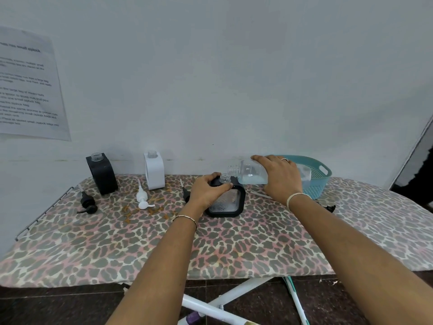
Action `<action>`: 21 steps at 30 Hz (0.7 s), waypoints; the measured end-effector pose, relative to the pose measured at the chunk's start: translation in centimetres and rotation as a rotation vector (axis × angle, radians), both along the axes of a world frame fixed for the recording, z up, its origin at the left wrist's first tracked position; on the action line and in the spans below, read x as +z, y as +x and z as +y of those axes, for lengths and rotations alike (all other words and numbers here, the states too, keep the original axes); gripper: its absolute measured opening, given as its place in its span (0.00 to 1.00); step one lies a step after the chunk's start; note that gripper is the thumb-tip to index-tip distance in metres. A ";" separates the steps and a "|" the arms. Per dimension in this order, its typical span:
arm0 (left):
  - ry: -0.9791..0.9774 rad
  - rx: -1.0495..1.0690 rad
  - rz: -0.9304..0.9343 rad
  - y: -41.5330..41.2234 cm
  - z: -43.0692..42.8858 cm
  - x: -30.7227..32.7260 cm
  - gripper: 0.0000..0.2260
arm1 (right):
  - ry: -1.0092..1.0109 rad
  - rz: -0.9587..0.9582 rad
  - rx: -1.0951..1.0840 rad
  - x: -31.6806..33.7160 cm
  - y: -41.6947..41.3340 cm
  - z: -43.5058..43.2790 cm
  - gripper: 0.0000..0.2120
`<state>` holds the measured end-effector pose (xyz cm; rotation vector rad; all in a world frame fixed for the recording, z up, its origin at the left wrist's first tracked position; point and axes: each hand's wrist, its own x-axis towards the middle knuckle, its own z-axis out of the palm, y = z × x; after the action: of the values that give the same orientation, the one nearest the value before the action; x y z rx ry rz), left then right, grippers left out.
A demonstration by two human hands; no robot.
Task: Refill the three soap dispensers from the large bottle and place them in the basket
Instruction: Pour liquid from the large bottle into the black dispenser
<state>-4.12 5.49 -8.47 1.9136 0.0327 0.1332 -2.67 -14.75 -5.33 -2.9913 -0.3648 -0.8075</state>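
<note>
My left hand [209, 190] grips the shoulder of a black-framed clear dispenser [230, 202] standing uncapped at the middle of the board. My right hand [282, 178] holds the large clear bottle [251, 174] tipped on its side, its open mouth right beside the dispenser's neck; pale liquid lies in the bottle's lower half. A black dispenser [102, 173] and a white dispenser [154, 171] stand uncapped at the back left. The teal basket [321, 177] sits behind my right hand.
A black pump [87, 202], a white pump [143, 199] and another black pump [186, 194] lie loose on the leopard-print ironing board [210, 249]. A black cap [330, 208] lies right of my wrist. A printed sheet [28, 85] hangs on the wall.
</note>
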 end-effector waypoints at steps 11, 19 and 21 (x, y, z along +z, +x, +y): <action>0.000 -0.008 -0.004 0.0 0.0 0.0 0.27 | -0.013 0.005 0.000 0.2 0.1 0.0 0.36; -0.005 -0.011 -0.008 0.0 0.0 -0.1 0.27 | -0.023 0.007 -0.003 0.5 0.1 0.1 0.36; -0.006 -0.008 -0.008 0.0 0.0 -0.1 0.27 | -0.023 0.009 -0.002 0.4 0.1 0.1 0.36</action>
<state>-4.16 5.51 -8.55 1.9067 0.0201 0.1355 -2.57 -14.65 -4.92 -3.0162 -0.3731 -0.7957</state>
